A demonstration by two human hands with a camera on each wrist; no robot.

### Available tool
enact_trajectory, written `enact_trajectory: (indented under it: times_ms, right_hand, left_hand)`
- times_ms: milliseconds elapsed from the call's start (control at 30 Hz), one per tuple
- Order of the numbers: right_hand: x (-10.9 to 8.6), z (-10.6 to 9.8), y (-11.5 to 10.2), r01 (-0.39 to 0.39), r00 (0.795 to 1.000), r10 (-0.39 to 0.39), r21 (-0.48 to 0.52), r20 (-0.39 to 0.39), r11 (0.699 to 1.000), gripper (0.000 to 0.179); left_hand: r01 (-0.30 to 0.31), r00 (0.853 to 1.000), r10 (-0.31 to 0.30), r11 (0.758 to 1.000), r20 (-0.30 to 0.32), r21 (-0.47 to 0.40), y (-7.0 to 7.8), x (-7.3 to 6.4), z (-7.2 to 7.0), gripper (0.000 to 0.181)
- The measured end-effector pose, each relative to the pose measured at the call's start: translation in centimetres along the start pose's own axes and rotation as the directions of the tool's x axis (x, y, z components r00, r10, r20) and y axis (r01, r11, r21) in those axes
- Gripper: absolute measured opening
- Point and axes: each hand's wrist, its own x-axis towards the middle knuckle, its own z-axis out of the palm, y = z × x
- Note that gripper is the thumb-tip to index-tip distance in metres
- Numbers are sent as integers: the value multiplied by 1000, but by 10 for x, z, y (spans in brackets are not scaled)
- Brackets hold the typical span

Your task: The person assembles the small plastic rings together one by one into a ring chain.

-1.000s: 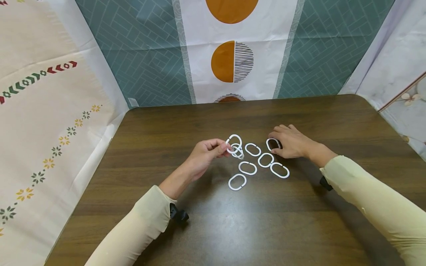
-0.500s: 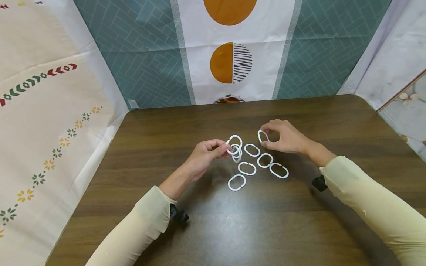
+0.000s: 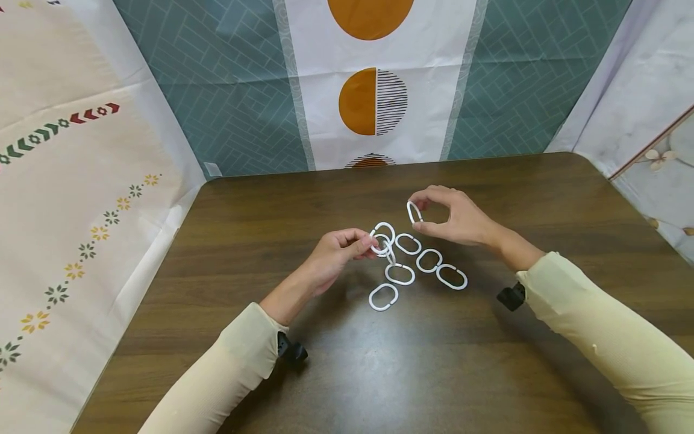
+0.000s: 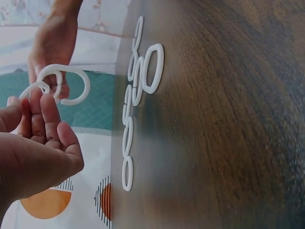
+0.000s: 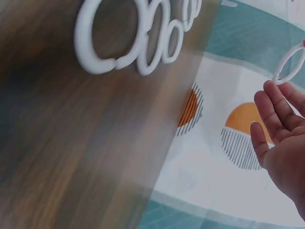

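Note:
My left hand (image 3: 335, 258) pinches a white oval shower curtain ring (image 3: 386, 223), which has a gap in its loop, between thumb and fingers. Other rings (image 3: 391, 259) hang linked from it, overlapping the rings on the table in the head view. Up and to the right, my right hand (image 3: 461, 218) holds a single ring (image 5: 278, 69) by its side between thumb and fingertips, raised above the tabletop. In the left wrist view the held ring (image 4: 87, 86) appears in front of the right hand (image 4: 55, 43).
Several loose white rings lie flat on the brown wooden table (image 3: 347, 367), among them a near one (image 3: 370, 298) and a rightmost one (image 3: 454, 288). Behind the table's far edge hangs a patterned cloth (image 3: 244, 108). Each wrist wears a black camera (image 3: 293, 351).
My right hand has lifted a ring off the table and carried it up and left toward the left hand. The left hand stays nearly still while its hanging rings swing slightly.

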Motion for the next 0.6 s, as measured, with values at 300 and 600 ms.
enact_trajectory:
  times_ms: [300, 600]
  right_hand:
    - [9, 5, -23, 23, 1000, -22, 131, -7, 991, 38]
    - [17, 17, -46, 37, 999, -45, 259, 25, 965, 40]
  left_hand:
    - [-5, 1000, 4, 1000, 29, 16, 0, 1, 1, 21]
    - [-1, 997, -1, 999, 71, 32, -1, 0, 2, 16]
